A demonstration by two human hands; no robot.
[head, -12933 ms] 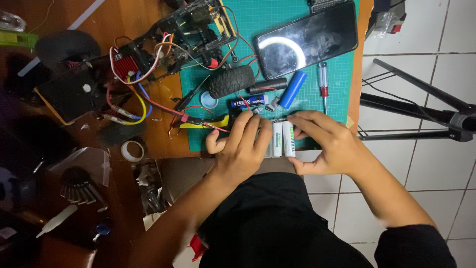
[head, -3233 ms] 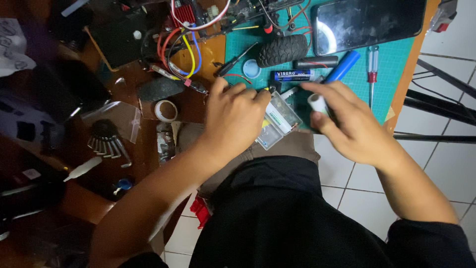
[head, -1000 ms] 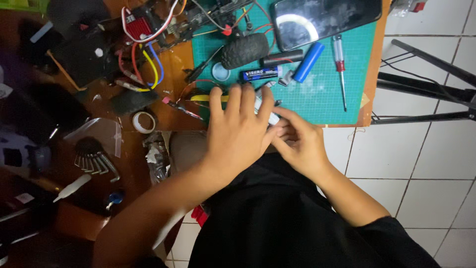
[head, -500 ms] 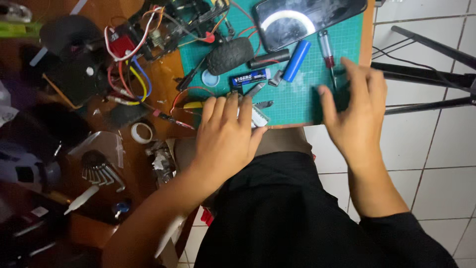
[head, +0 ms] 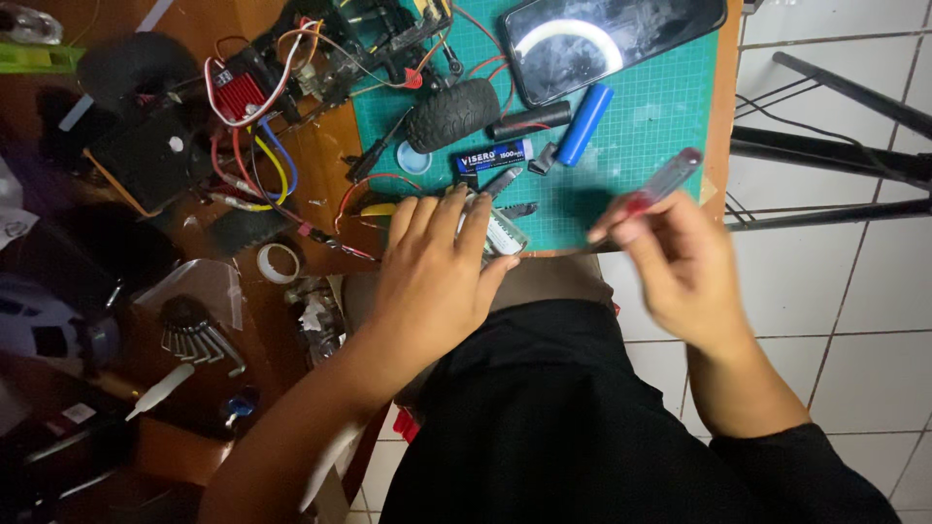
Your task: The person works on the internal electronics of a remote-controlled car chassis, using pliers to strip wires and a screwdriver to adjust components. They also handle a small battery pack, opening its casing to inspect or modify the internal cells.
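The left hand point(head: 439, 260) lies flat, fingers spread, pressing on a pale battery holder point(head: 507, 233) at the near edge of the green cutting mat point(head: 660, 116). Only a corner of the holder shows past the fingertips, so whether cells sit inside it cannot be told. The right hand point(head: 680, 262), at three o'clock from the left, pinches a red-handled screwdriver point(head: 658, 184); the handle points up toward one o'clock and the shaft runs low toward the holder, though motion blur hides the tip.

To do this step well, the person would likely keep the left palm firm so the holder cannot slide, bring the tip in slowly, and seat it squarely before turning or prying.

At twelve o'clock from the left hand lie a dark blue battery point(head: 493, 157), a bright blue cell point(head: 584, 124), a black cylinder point(head: 529, 119) and a small rubber tyre point(head: 452, 114). Beyond them rests a phone point(head: 612, 44), with a tangle of coloured wires point(head: 262, 146) toward ten o'clock.
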